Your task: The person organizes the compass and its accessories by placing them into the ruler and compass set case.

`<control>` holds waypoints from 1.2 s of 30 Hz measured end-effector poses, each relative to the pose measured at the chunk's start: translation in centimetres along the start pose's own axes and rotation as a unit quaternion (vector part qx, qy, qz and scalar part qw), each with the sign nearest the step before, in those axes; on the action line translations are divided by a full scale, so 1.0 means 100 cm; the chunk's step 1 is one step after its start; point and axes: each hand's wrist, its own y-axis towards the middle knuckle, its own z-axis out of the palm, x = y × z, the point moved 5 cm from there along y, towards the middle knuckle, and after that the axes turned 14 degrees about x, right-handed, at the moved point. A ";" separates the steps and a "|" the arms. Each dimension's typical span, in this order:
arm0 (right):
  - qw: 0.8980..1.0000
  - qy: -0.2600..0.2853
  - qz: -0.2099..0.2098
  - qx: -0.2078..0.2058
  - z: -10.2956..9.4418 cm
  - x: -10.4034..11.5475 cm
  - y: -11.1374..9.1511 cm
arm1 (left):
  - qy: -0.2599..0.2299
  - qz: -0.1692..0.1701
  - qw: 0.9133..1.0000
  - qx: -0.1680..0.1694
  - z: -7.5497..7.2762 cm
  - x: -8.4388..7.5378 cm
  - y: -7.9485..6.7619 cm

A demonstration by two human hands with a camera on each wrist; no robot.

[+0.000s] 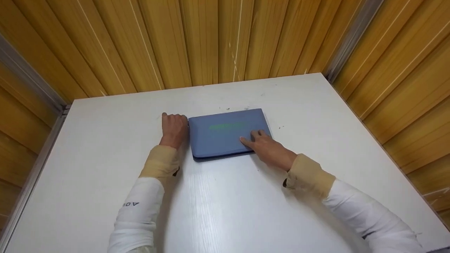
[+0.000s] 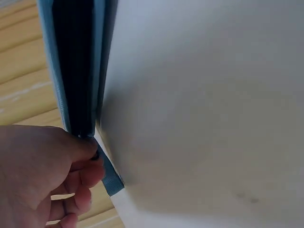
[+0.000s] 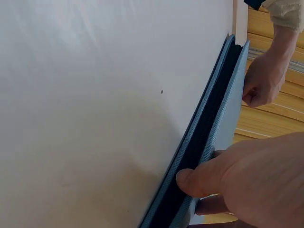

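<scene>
A blue zippered case (image 1: 228, 131) with green print on its cover lies flat on the white table. Dark inner fabric shows in the gap along its edge (image 2: 73, 61) in the left wrist view. At the case's far left corner, my left hand (image 1: 174, 129) pinches what looks like the zipper pull, mostly hidden by the thumb and fingers. A short blue fabric tab (image 2: 110, 178) sticks out beside those fingertips. My right hand (image 1: 267, 147) holds the near right part of the case, its thumb (image 3: 192, 183) at the gap and its other fingers against the cover.
The white table (image 1: 218, 211) extends around the case on all sides. Wood-patterned panels (image 1: 204, 42) stand behind the table and at both sides. Small dark specks (image 1: 281, 127) dot the tabletop near the case.
</scene>
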 end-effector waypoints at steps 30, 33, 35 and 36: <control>0.977 0.209 -0.034 -0.029 0.005 -0.064 -0.002 | -0.117 -0.005 0.993 -0.023 0.004 0.019 -0.028; 0.977 0.211 0.001 -0.025 0.011 -0.080 -0.008 | -0.155 0.004 0.987 -0.037 0.004 0.017 -0.038; 0.976 0.213 0.024 -0.023 0.016 -0.092 -0.014 | -0.173 0.011 0.984 -0.031 0.005 0.017 -0.043; 0.976 0.214 0.034 -0.024 0.018 -0.098 -0.017 | -0.179 0.014 0.983 -0.026 0.006 0.017 -0.045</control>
